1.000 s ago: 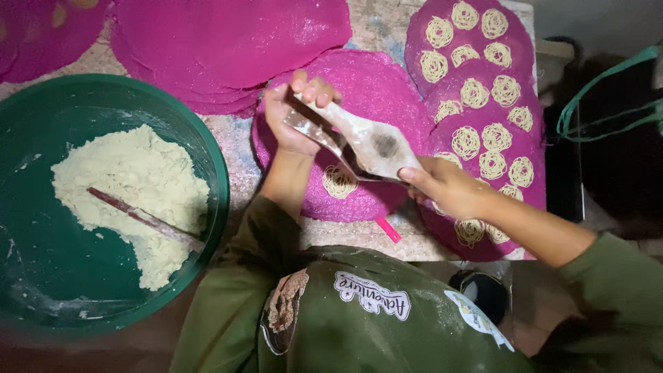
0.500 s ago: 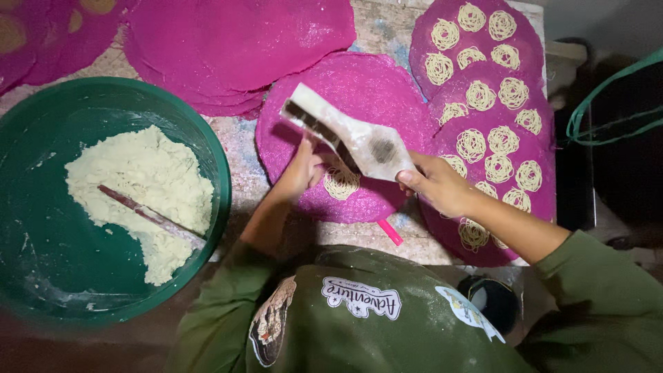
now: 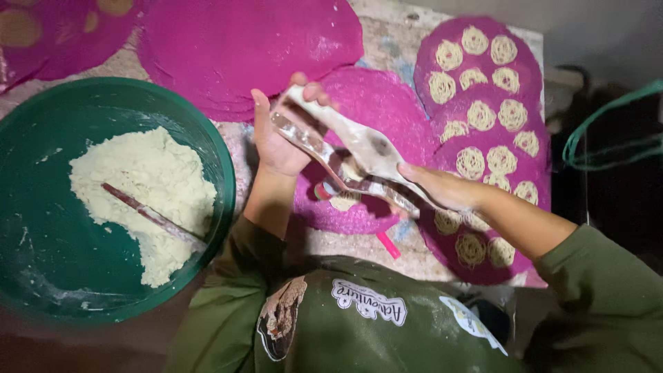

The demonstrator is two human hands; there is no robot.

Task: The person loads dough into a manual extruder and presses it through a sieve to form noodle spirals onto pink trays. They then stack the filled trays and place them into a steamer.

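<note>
Head view, looking straight down. Nearest the camera is the person's green top [image 3: 359,331], dusted with flour, with both green sleeves running up into the frame. Just beyond it, the right hand [image 3: 442,188] reaches in from the right, its fingers curled closed around the near ends of a metal hinged press [image 3: 352,155], a two-armed tool coated in pale dough. The left hand [image 3: 280,138] rises from below and meets the far end of the same press: its palm lies against the lower arm, its fingers are extended upward and only loosely bent, and its thumb rests on the upper arm near the tip. The two arms of the press stand spread apart at the far end and converge toward the right hand. The press is held above a round magenta mat [image 3: 373,110], and a small coil of pale dough [image 3: 343,202] lies on this mat directly under the tool. A short pink stick [image 3: 388,245] lies on the speckled worktop [image 3: 394,48] near the mat's lower edge. To the left, beside the left forearm, sits a large green bowl [image 3: 41,138] holding a mound of pale dough [image 3: 145,193] with a dough-smeared stick [image 3: 152,217] lying across it. To the right, further magenta mats [image 3: 483,148] carry rows of coiled dough spirals [image 3: 483,114]. Farthest away, more magenta mats [image 3: 242,48] overlap along the top edge.
</note>
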